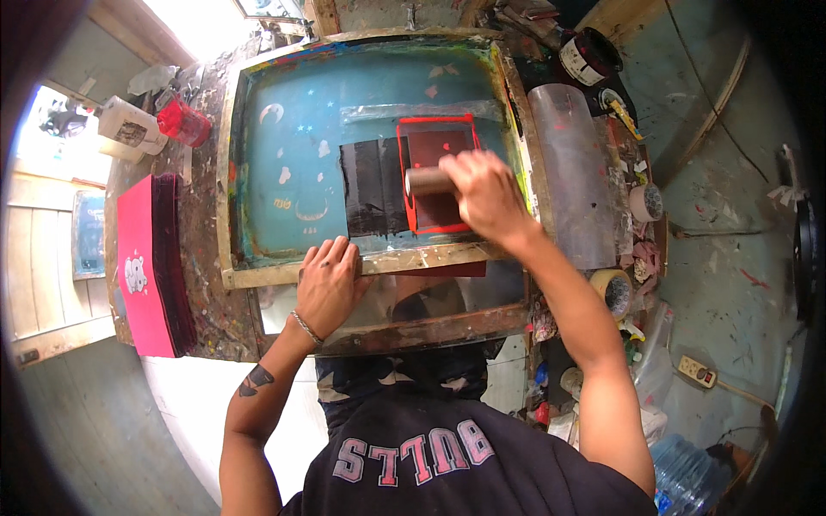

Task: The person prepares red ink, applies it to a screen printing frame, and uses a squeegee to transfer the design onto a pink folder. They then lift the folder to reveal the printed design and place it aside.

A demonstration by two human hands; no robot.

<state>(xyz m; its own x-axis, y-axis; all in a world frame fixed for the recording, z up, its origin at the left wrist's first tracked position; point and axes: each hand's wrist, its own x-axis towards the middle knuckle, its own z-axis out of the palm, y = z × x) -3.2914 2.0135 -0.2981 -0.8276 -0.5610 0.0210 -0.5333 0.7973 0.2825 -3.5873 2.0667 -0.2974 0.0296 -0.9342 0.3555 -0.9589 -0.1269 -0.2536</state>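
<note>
My right hand is closed around the round wooden handle of the squeegee, which sits over the red-outlined rectangle on the right part of the printing screen. The screen is a teal mesh stretched in a worn wooden frame — smeared with paint along its edges, with small pale cut-out shapes, a crescent and stars, showing to the left of the rectangle. Just left of the squeegee a patch of black strips covers the mesh, and above it runs a band of clear tape. My left hand lies flat and open, fingers spread, pressing on the near rail of the frame. Left of the screen a stack of bright pink sheets rests on the paint-crusted table — the top one carries a small white print. Right of the screen lies a curved clear plastic sheet, and beyond that, rolls of tape.
</note>
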